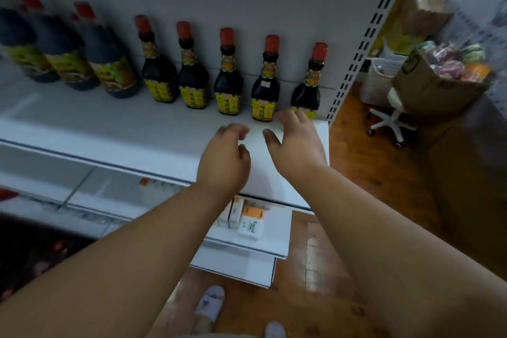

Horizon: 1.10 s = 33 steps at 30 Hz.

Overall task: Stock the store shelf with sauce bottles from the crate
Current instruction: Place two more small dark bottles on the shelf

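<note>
Two bare hands hover over the white shelf (82,123), neither holding anything.

Five small soy sauce bottles (228,74) with red caps and yellow labels stand upright in a row against the back panel, with three larger dark bottles (109,63) to their left (blurred). Left hand (223,160) has its fingers loosely curled; right hand (297,143) is spread, fingertips just in front of the rightmost bottle (308,85), contact unclear. Below, a lower shelf holds tissue packs (251,223). No crate can be made out.
</note>
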### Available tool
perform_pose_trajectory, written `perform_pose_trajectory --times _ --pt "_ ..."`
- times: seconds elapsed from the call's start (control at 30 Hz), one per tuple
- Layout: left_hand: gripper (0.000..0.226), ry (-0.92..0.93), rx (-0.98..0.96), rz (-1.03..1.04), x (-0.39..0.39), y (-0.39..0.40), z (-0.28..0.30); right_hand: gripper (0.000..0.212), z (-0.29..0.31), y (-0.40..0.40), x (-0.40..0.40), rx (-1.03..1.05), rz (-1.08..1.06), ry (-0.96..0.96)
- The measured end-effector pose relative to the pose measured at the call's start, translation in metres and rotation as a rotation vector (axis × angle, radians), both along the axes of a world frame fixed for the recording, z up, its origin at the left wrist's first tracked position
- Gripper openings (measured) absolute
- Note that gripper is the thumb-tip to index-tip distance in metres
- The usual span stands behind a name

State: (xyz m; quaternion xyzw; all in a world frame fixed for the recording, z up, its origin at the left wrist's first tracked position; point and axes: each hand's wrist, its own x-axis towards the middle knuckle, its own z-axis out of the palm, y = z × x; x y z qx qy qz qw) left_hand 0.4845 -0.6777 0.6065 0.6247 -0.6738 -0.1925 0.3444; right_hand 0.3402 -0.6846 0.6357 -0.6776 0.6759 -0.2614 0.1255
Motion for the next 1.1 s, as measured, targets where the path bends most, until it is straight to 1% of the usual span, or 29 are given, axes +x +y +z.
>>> perform_pose_trajectory --times 0.1,0.2,0.33,0.43,0.5,0.6,0.67,0.73,0.8,0.97,1.03,1.1 --pt "0.037 -0.045 0.01 0.108 0.025 0.027 0.002 0.041 0.0 0.01 0.022 -0.009 0.102 -0.009" --pt "0.035 -0.09 0.001 0.174 0.068 0.058 0.004 0.04 0.003 0.026 0.059 -0.01 0.182 -0.074" --pt "0.034 -0.106 0.031 0.301 0.139 0.094 -0.003 0.039 0.007 0.046 0.126 -0.05 0.322 -0.039" --pt "0.033 -0.099 0.025 0.395 0.205 0.129 -0.012 0.036 0.002 0.062 0.2 -0.082 0.438 -0.01" --pt "0.032 -0.136 0.016 0.436 0.26 0.155 -0.018 0.036 -0.006 0.075 0.26 -0.079 0.51 -0.006" --pt "0.031 -0.236 0.044 0.465 0.355 0.192 -0.026 0.038 -0.017 0.101 0.352 -0.025 0.601 -0.014" --pt "0.028 -0.256 0.085 0.512 0.41 0.212 -0.028 0.038 -0.024 0.116 0.407 0.016 0.669 -0.028" --pt "0.029 -0.251 0.134 0.554 0.453 0.225 -0.027 0.039 -0.026 0.124 0.45 0.066 0.692 -0.066" --pt "0.034 -0.236 0.185 0.563 0.485 0.228 -0.03 0.036 -0.029 0.125 0.484 0.122 0.691 -0.096" --pt "0.043 -0.118 0.275 0.623 0.549 0.202 -0.053 0.037 -0.056 0.095 0.55 0.154 0.755 -0.045" --pt "0.042 -0.119 0.312 0.602 0.569 0.192 -0.065 0.036 -0.07 0.079 0.574 0.185 0.795 -0.028" --pt "0.037 -0.163 0.36 0.545 0.594 0.179 -0.075 0.032 -0.085 0.059 0.606 0.212 0.828 -0.003"
